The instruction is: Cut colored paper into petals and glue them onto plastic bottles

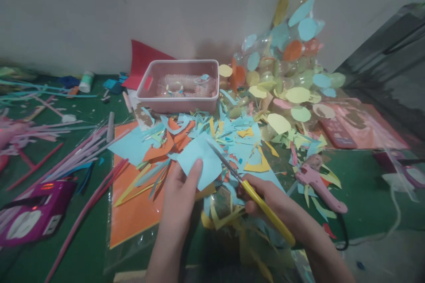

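In front of the tub [179,105], the left hand [182,188] pinches the blue paper [205,154]; the right hand [271,192] is wrapped around the scissors [254,193], blades over the paper. A slack pinch could cause twisting; scraps [259,163] (loose beneath) could foul the blades.

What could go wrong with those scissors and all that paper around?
The scissors in the right hand have their blades over the light blue paper, near the left hand, so a slip might nick the thumb. The pink glue gun lies among paper scraps; if its tip is hot, which I can't tell, it could scorch them.
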{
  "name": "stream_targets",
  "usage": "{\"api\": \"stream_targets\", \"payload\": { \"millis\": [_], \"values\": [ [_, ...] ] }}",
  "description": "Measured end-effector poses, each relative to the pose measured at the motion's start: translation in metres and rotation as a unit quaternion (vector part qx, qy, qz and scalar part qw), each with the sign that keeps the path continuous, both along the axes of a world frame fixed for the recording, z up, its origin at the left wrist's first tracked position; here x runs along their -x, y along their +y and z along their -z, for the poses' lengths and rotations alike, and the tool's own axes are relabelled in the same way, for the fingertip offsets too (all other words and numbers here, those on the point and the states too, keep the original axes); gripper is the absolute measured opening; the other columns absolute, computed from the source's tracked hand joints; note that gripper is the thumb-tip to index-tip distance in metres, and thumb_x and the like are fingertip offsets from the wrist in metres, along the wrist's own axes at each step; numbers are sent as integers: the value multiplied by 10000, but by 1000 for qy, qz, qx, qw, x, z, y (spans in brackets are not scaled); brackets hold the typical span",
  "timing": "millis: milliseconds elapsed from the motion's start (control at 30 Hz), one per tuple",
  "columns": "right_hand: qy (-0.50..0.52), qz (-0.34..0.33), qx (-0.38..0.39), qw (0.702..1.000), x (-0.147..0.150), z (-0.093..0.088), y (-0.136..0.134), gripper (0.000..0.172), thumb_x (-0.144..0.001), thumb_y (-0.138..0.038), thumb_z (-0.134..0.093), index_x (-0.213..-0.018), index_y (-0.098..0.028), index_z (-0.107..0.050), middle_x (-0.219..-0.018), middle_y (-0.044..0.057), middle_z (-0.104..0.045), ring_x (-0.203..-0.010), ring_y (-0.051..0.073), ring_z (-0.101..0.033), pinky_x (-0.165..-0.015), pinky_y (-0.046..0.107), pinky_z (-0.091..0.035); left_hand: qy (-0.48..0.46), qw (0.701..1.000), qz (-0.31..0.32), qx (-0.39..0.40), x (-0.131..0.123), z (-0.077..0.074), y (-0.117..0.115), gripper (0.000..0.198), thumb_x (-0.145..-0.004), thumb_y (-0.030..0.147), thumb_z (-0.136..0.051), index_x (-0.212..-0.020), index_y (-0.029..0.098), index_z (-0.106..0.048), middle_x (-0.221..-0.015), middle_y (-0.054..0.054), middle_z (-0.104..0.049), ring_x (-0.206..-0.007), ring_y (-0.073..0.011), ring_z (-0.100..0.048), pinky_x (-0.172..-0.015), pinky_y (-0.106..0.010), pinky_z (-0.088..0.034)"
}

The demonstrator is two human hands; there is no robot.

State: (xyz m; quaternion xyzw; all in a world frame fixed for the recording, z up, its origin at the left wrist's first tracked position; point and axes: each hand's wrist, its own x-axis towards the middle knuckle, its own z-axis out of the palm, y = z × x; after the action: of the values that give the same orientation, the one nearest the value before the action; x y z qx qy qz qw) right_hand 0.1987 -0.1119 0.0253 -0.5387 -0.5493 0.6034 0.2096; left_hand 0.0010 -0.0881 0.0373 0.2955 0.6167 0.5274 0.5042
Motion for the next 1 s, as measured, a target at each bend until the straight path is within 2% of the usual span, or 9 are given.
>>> {"api": "stream_targets", "payload": {
  "millis": [200, 367, 533, 667, 1000],
  "values": [
    [37, -34, 15, 999, -1, -9, -3, 365, -794, -529, -649, -934, -220, -514, -817, -8, -524, -721, 148, -428, -614, 258, -360, -12, 1000, 1, -10, -8, -6, -2, 466, -729, 498, -780, -1041, 156, -729, -1061, -116, -770, -1052, -312, -704, -896, -408, -561],
    [39, -11, 19, 999, -3, -2, 0, 474, -755, -650, -667, -836, -215, -498, -744, -38, -462, -678, 129, -381, -589, 253, -307, 1, 1000, -6, 4, -11, -8, -5, 426, -760, 484, -757, -1038, 162, -726, -1080, -113, -769, -1052, -305, -706, -889, -395, -561],
    [-8, -39, -30, 999, -2, -12, 1, 486, -800, -672, -617, -761, -209, -478, -722, -22, -467, -687, 143, -402, -578, 249, -322, -24, 1000, -1, -1, -12, -8, -9, 473, -774, 480, -746, -1130, 171, -714, -1115, -114, -761, -1034, -299, -710, -898, -411, -557],
    [-33, -23, -48, 998, 2, -20, -3, 517, -850, -705, -540, -734, -210, -445, -712, -23, -412, -678, 138, -361, -566, 247, -299, -23, 1000, 8, 2, -11, -7, -9, 495, -787, 497, -727, -1166, 178, -712, -1101, -108, -763, -1028, -297, -711, -902, -415, -553],
    [-93, -37, -78, 992, 2, -12, -4, 514, -881, -680, -491, -689, -220, -365, -661, -45, -297, -631, 124, -295, -549, 260, -220, -18, 1000, -2, 23, -10, -7, -11, 452, -793, 503, -712, -1101, 172, -722, -1058, -101, -764, -984, -282, -712, -881, -388, -545]
  ]
}}
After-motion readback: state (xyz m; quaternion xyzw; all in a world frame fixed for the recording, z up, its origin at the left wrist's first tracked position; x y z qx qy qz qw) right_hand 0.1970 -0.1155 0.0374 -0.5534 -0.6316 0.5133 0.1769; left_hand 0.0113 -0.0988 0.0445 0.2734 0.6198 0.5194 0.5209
